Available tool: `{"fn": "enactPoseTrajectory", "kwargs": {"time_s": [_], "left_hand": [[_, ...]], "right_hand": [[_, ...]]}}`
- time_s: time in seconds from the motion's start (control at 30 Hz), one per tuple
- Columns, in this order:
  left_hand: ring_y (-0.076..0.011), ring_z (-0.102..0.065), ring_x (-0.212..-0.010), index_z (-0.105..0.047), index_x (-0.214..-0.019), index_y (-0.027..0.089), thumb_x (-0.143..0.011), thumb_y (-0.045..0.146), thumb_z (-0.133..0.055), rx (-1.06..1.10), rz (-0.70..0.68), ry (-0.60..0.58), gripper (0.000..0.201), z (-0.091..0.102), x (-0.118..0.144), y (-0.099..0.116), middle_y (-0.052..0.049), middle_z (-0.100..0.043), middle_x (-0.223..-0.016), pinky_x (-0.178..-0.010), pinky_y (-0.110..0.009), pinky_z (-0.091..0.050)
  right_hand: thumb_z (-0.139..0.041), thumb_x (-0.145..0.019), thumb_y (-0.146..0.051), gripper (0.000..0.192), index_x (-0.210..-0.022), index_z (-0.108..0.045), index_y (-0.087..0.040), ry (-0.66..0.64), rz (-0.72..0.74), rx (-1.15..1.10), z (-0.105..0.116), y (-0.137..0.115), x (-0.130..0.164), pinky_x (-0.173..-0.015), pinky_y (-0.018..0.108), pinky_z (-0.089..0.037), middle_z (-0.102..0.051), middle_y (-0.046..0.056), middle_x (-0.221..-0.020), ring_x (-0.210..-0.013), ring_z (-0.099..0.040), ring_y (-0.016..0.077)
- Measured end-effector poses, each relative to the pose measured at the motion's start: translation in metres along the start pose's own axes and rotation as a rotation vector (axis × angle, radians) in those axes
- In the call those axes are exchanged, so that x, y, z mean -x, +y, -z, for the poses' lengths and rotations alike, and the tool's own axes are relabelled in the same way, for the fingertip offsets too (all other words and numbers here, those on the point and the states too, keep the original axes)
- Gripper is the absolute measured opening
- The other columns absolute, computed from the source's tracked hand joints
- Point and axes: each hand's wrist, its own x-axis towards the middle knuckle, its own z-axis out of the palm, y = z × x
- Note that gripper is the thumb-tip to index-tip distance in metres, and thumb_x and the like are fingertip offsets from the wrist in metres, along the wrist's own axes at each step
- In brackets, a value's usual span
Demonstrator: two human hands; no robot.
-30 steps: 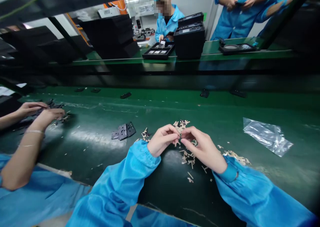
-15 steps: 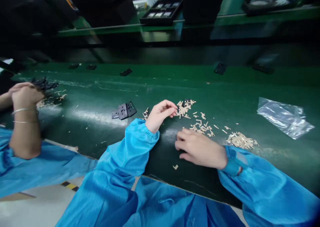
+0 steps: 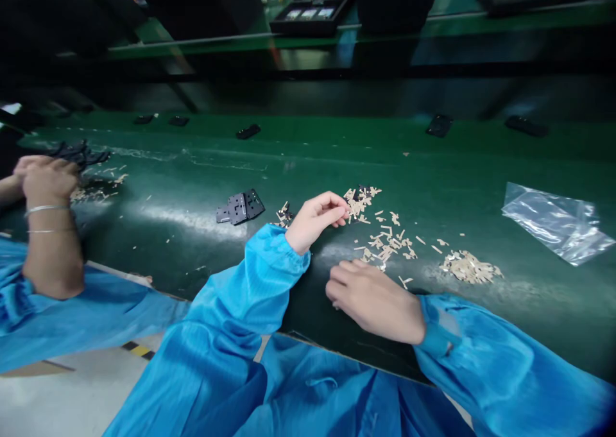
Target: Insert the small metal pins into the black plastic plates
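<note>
My left hand (image 3: 318,220) rests at the left edge of a heap of small tan and black pieces (image 3: 359,203). Its thumb and fingers are pinched together, and whatever they hold is too small to make out. Closer to the table's front edge, my right hand (image 3: 376,299) is palm down with its fingers curled under. The hand itself covers its fingertips, so anything in them is hidden. Loose tan pieces (image 3: 387,244) lie scattered just beyond it. A denser pile of tan pieces (image 3: 470,267) sits farther right.
Black perforated plates (image 3: 240,207) and a few small dark pieces (image 3: 284,214) lie left of my left hand. A clear plastic bag (image 3: 556,222) is at the right. Black parts (image 3: 439,126) line the back. A co-worker's hands (image 3: 48,177) work at far left.
My right hand has moved toward the front edge and slightly left, now covering where a small L-shaped tan piece lay. My left hand stays by the heap. The view has shifted slightly.
</note>
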Motion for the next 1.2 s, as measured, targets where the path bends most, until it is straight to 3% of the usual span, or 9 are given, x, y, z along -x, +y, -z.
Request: {"fn": "enactPoseTrajectory", "kwargs": {"time_s": [0.1, 0.17, 0.23, 0.33, 0.4, 0.53, 0.73, 0.97, 1.2], "left_hand": [[-0.0084, -0.053, -0.062, -0.057, -0.079, 0.014, -0.083, 0.034, -0.049, -0.008, -0.102, -0.068, 0.022, -0.007, 0.008, 0.001, -0.001, -0.056, -0.070, -0.059, -0.021, -0.043], [-0.0099, -0.052, -0.064, -0.057, -0.082, 0.014, -0.081, 0.038, -0.053, -0.089, -0.229, -0.131, 0.024, -0.013, 0.014, 0.002, -0.002, -0.055, -0.072, -0.061, -0.023, -0.044], [-0.0108, -0.052, -0.065, -0.056, -0.081, 0.015, -0.075, 0.032, -0.061, -0.254, -0.373, -0.128, 0.019, -0.019, 0.019, 0.003, -0.001, -0.054, -0.073, -0.062, -0.024, -0.044], [-0.0107, -0.052, -0.065, -0.055, -0.076, 0.015, -0.075, 0.016, -0.058, -0.479, -0.502, 0.006, 0.003, -0.025, 0.025, 0.006, -0.001, -0.054, -0.070, -0.062, -0.023, -0.043], [-0.0107, -0.053, -0.066, -0.055, -0.074, 0.015, -0.077, 0.011, -0.053, -0.519, -0.494, 0.064, 0.005, -0.028, 0.026, 0.007, -0.002, -0.056, -0.070, -0.062, -0.023, -0.044], [-0.0107, -0.056, -0.065, -0.054, -0.074, 0.015, -0.076, 0.014, -0.053, -0.465, -0.352, 0.105, 0.003, -0.028, 0.024, 0.006, -0.001, -0.057, -0.070, -0.062, -0.023, -0.046], [-0.0098, -0.057, -0.063, -0.056, -0.075, 0.015, -0.076, 0.015, -0.052, -0.445, -0.213, 0.164, 0.004, -0.027, 0.022, 0.002, 0.000, -0.060, -0.068, -0.061, -0.021, -0.048], [-0.0093, -0.059, -0.064, -0.060, -0.077, 0.015, -0.076, 0.011, -0.053, -0.633, -0.349, 0.172, 0.009, -0.031, 0.028, 0.005, -0.001, -0.063, -0.071, -0.061, -0.019, -0.049], [-0.0114, -0.059, -0.065, -0.061, -0.077, 0.016, -0.080, 0.014, -0.051, -0.887, -0.550, 0.166, 0.011, -0.029, 0.030, 0.003, -0.002, -0.064, -0.071, -0.061, -0.022, -0.047]], "right_hand": [[-0.047, -0.086, -0.019, 0.011, -0.075, -0.049, -0.019, 0.376, -0.299, -0.394, 0.015, 0.014, -0.002, -0.062, 0.027, -0.040, -0.053, 0.001, -0.074, -0.069, -0.050, 0.0136], [-0.047, -0.086, -0.023, 0.011, -0.075, -0.047, -0.020, 0.635, -0.449, -0.726, 0.021, 0.022, -0.004, -0.058, 0.024, -0.040, -0.052, -0.002, -0.069, -0.064, -0.050, 0.0120], [-0.049, -0.084, -0.026, 0.011, -0.075, -0.046, -0.020, 0.728, -0.479, -0.909, 0.020, 0.028, -0.005, -0.058, 0.024, -0.040, -0.051, -0.003, -0.068, -0.063, -0.050, 0.0118], [-0.051, -0.083, -0.029, 0.013, -0.075, -0.047, -0.020, 0.754, -0.498, -0.966, 0.013, 0.031, -0.006, -0.059, 0.024, -0.039, -0.049, -0.003, -0.068, -0.064, -0.048, 0.0117], [-0.051, -0.082, -0.029, 0.013, -0.074, -0.047, -0.020, 0.770, -0.525, -0.940, 0.009, 0.030, -0.006, -0.059, 0.025, -0.039, -0.047, -0.003, -0.068, -0.063, -0.045, 0.0116], [-0.048, -0.083, -0.028, 0.011, -0.076, -0.045, -0.020, 0.750, -0.558, -0.828, 0.008, 0.029, -0.006, -0.058, 0.026, -0.039, -0.046, -0.002, -0.070, -0.063, -0.045, 0.0124], [-0.048, -0.085, -0.021, 0.006, -0.081, -0.051, -0.018, 0.740, -0.413, -0.139, 0.013, 0.027, -0.002, -0.069, 0.032, -0.039, -0.051, 0.005, -0.082, -0.079, -0.049, 0.0184], [-0.048, -0.085, -0.021, 0.012, -0.079, -0.056, -0.015, 0.702, -0.378, 0.242, 0.010, 0.029, -0.002, -0.065, 0.034, -0.035, -0.058, 0.007, -0.079, -0.077, -0.051, 0.0203], [-0.045, -0.085, -0.017, 0.015, -0.077, -0.057, -0.015, 0.650, -0.360, 0.277, 0.010, 0.032, -0.002, -0.066, 0.034, -0.035, -0.059, 0.009, -0.079, -0.076, -0.051, 0.0207]]}}
